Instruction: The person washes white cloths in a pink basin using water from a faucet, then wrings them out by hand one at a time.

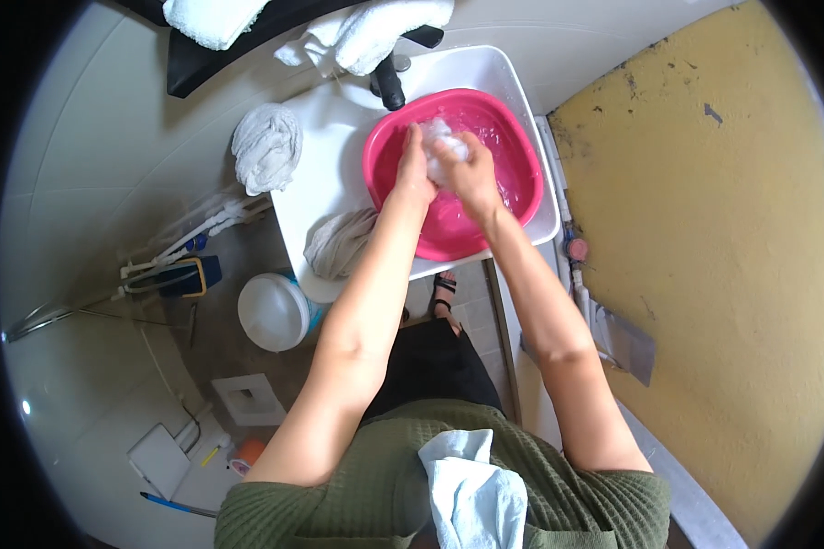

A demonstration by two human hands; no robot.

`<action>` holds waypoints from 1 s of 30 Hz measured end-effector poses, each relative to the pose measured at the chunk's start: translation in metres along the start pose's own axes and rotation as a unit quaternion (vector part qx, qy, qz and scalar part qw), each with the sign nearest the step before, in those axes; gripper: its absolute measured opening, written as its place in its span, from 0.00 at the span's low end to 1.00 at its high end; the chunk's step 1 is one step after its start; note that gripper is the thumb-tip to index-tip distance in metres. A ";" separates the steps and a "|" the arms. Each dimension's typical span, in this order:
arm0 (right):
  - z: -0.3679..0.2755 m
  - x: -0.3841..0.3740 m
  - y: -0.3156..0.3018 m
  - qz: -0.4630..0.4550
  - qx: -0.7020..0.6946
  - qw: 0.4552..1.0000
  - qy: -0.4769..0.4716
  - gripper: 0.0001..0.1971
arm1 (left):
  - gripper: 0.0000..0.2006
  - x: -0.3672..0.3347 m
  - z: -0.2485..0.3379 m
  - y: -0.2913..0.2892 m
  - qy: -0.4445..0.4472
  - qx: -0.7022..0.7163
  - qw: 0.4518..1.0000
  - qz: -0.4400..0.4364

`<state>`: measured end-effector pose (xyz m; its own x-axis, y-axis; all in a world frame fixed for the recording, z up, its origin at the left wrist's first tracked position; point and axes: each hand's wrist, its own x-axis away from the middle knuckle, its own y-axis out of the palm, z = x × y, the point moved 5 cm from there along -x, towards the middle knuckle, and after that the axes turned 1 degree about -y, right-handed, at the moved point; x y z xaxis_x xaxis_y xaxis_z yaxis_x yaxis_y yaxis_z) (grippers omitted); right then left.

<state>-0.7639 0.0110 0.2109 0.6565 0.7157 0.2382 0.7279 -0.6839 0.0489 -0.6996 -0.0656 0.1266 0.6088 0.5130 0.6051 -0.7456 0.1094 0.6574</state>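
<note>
A pink basin [522,151] holding water sits in a white sink [513,78]. Both my hands are over it, pressed around a wet white cloth [444,137]. My left hand [414,174] grips the cloth from the left. My right hand [471,174] closes on it from the right. Much of the cloth is hidden between my fingers. A black tap [389,82] stands just behind the basin.
A wrung white cloth [267,146] and a greyish cloth [339,242] lie on the sink's left rim. White towels [375,32] lie behind the tap. A white bucket [275,311] stands on the floor. A yellow wall [723,256] is at right. A light blue cloth [471,485] hangs at my chest.
</note>
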 end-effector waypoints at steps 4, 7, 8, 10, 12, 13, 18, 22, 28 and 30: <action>-0.064 0.047 0.004 0.026 0.217 0.959 -0.179 0.16 | 0.28 -0.001 -0.005 0.026 -0.065 0.014 0.986 -0.152; -0.064 0.047 0.004 0.024 0.252 0.931 -0.264 0.15 | 0.26 0.001 -0.024 0.033 -0.117 0.092 0.965 -0.215; -0.066 0.046 0.003 0.023 0.269 0.919 -0.286 0.15 | 0.28 0.002 -0.024 0.036 -0.108 0.082 0.968 -0.209; -0.066 0.041 0.002 0.012 0.284 0.914 -0.290 0.14 | 0.28 0.011 -0.017 0.040 -0.063 0.037 0.983 -0.166; -0.067 0.031 0.008 -0.001 0.314 0.904 -0.291 0.14 | 0.25 0.016 0.003 0.034 0.044 -0.033 0.994 -0.099; -0.066 0.024 0.002 0.011 0.317 0.901 -0.296 0.15 | 0.22 0.024 0.006 0.042 0.067 -0.027 0.996 -0.058; -0.042 -0.014 -0.030 0.101 0.309 0.928 -0.181 0.21 | 0.15 0.065 0.014 0.070 0.122 -0.099 0.982 0.107; 0.026 -0.024 -0.054 0.006 0.113 0.967 0.229 0.31 | 0.13 0.074 0.036 0.057 0.225 -0.277 0.934 0.030; 0.047 -0.018 -0.080 -0.028 0.441 0.892 -0.097 0.22 | 0.17 0.070 0.027 0.027 0.371 -0.677 0.622 0.134; 0.075 -0.032 -0.077 -0.143 0.537 0.829 -0.063 0.20 | 0.20 0.056 0.011 0.021 0.299 -0.699 0.640 0.112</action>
<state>-0.8259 0.0517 0.1264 0.3935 0.8820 0.2593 0.5688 -0.0120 -0.8224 -0.6780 -0.0438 0.1790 0.5439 0.8371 0.0589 -0.5642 0.4168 -0.7127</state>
